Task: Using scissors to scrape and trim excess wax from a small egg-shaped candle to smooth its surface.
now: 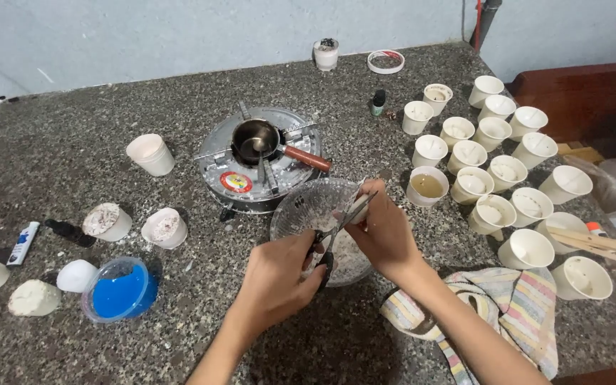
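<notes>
Scissors (336, 232) sit over the clear glass bowl (301, 207) at the middle of the speckled counter (73, 164), blades slightly parted. Left hand (279, 274) has its fingers curled tight through the handles; right hand (383, 228) pinches something small at the blade tips. Just behind stands a small stove (237, 178) with a dark pot (254, 139); white cups (493, 132) crowd the right.

We seem to be in a home craft corner, likely for candle making: a speckled granite counter (51, 164) against a plain blue wall (144, 36) carries a small metal stove (251, 178) with a melting pot (257, 139), and rows of white paper cups (493, 164) beside wooden sticks (597, 242).
</notes>
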